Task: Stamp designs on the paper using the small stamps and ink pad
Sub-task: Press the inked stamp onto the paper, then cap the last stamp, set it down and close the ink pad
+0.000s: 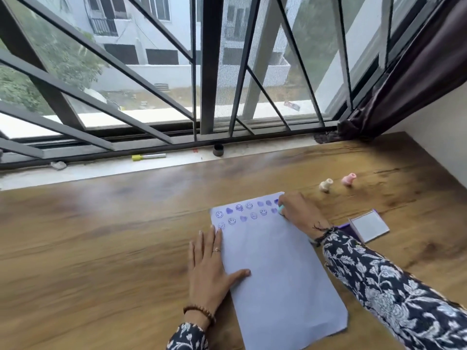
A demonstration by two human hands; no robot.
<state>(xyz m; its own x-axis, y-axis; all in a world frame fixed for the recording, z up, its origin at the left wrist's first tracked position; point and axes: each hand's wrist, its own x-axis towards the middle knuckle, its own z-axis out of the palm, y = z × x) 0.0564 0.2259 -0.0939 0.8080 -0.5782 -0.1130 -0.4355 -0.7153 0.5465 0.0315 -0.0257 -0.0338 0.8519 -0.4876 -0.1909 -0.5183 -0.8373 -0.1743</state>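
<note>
Paper point(278, 269) is laid flat on the wooden desk point(101, 236), slightly skewed, near edge toward the person. Two rows of purple prints are seen along its far end, w/ a third row begun at the left: smiley faces and solid blobs, the blobs' shape too blurred to be made out. The rest of the sheet is blank.

The left hand point(209, 269) is laid flat w/ fingers straight, palm on the desk at the paper's left edge, thumb spread onto the sheet. The right hand point(300, 213) is held at the far right corner of the paper, fingers curled round a small pale-green stamp point(281, 209); only a sliver of the stamp is seen between the fingers, and its contact w/ the paper cannot be confirmed.

Two more stamps are left on the desk beyond the right hand, well apart from the paper: a cream stamp point(325, 185) and a pink stamp point(349, 179), both tipped, approx. side by side. The ink pad point(369, 228) is seen to the right of the right wrist, partly hidden by the sleeve; its lid seems open, but the pad surface can't be told clearly.

On the window sill, a yellow-capped marker point(148, 156) and a small dark cap point(218, 150) are seen.
</note>
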